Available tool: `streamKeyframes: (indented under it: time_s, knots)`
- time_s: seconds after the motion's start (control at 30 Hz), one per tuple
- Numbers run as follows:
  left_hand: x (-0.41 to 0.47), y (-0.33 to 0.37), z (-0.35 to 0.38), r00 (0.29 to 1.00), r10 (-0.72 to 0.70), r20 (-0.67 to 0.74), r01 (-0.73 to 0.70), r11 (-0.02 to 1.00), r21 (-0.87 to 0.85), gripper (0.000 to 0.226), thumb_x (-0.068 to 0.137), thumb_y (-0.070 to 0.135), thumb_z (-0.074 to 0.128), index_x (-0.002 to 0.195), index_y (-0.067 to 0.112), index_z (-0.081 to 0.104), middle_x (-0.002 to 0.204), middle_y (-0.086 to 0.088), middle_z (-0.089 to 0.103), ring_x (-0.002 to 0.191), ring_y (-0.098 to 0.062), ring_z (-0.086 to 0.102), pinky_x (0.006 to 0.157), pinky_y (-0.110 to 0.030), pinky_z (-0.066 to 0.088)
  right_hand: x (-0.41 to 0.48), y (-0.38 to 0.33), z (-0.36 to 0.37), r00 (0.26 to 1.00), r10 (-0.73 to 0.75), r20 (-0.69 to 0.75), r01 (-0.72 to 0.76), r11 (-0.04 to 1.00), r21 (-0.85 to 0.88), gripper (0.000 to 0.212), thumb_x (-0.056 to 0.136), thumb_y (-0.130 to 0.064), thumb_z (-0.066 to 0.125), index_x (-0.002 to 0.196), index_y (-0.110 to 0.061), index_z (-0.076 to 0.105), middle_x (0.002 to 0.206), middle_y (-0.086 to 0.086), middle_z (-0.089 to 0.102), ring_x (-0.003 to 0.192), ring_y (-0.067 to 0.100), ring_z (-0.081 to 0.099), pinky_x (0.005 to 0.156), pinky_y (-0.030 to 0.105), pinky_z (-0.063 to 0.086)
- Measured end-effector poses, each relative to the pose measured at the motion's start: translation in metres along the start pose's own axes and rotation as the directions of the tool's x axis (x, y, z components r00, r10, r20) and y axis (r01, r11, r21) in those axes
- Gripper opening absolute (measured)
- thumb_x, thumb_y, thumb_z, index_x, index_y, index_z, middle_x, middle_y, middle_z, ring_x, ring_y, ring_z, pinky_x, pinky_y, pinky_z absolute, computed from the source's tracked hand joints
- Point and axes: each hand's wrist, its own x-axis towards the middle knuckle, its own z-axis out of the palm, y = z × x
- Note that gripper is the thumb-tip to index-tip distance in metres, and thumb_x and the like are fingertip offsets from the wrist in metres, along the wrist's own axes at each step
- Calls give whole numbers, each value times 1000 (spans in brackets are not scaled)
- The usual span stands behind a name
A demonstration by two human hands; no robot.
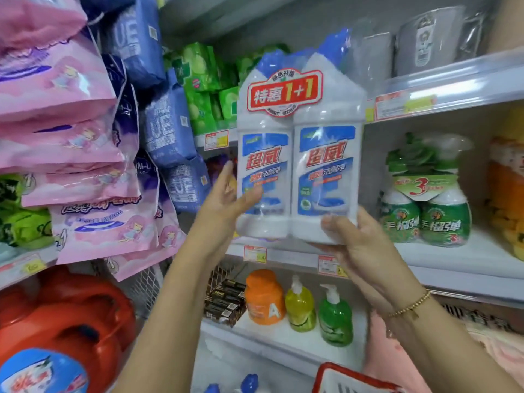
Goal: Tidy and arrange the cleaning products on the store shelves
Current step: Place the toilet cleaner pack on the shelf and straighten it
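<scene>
While the twin pack of cleaner bottles point(300, 165) is held upright before the middle shelf point(442, 258), the left hand point(224, 207) grips its lower left side and the right hand point(358, 246) clasps its base, fingers point(228, 170) curled behind

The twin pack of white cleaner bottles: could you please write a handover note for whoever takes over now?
Left hand grips the twin pack on its left side, thumb across the front.
Right hand holds its lower right corner from beneath.
The pack is upright, in the air before the middle shelf, left of the green spray pack.
Done: pack in hand.
Left: set it on the shelf, label forward, probably in the gap beside the sprays.
</scene>
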Motion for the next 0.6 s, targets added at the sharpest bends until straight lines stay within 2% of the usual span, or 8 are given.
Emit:
streamKeyframes:
  time_s: [0.07,0.1,0.2,0.33,0.4,0.47,0.53,0.6]
  knots:
    - [-3,-13,-19,974,-135,180,130,991,42,80,71,20,79,142,21,42,130,-6,62,117,-23,60,97,-44,48,-1,4,-3,990,129,50,-134,985,104,30,88,2,52,116,-8,57,109,8,71,101,23,68,74,36,59]
    - [-5,-18,-26,939,-230,255,232,972,20,87,66,22,85,142,24,42,132,-6,61,116,-26,60,92,-47,52,-1,6,-4,985,162,60,-168,979,118,32,88,2,52,119,-6,55,113,11,69,102,24,67,76,38,59]
    - [-10,-33,-31,854,-431,292,467,882,-65,105,39,27,98,132,18,51,125,-8,65,107,-27,66,74,-42,58,2,12,-7,974,216,66,-223,963,149,34,88,2,52,122,-4,54,115,14,68,105,29,66,78,41,58]
    - [-12,-39,-20,869,-461,179,487,861,-145,97,20,34,99,107,11,63,98,-7,75,85,-20,73,59,-33,59,8,4,-4,973,216,85,-222,973,66,28,90,-4,54,118,-9,57,114,11,69,104,29,67,83,45,57]
    - [-12,-39,-13,865,-488,116,501,855,-135,76,39,42,92,103,13,63,86,-4,75,73,-18,73,50,-30,57,12,-8,3,980,178,85,-172,982,-72,26,93,-11,54,119,-9,59,114,10,69,101,28,68,80,44,58]
    - [-13,-40,-7,865,-498,71,503,856,-118,54,60,46,70,105,18,60,81,1,74,68,-18,72,44,-24,54,14,-22,13,990,117,80,-97,972,-216,27,95,-17,52,120,-10,59,113,9,69,96,26,69,71,39,60]
    - [-12,-41,-2,866,-494,83,501,853,-144,65,52,52,78,106,21,59,84,-2,75,68,-23,73,42,-21,53,13,-35,21,995,44,91,-14,953,-303,27,97,-22,50,120,-12,58,111,7,69,93,22,70,65,38,61]
    - [-12,-39,-3,868,-485,106,497,850,-174,97,22,54,93,107,20,61,87,-8,75,67,-28,73,38,-21,51,11,-45,28,993,-2,118,44,935,-352,26,98,-24,48,119,-13,59,109,7,69,89,18,70,62,37,61]
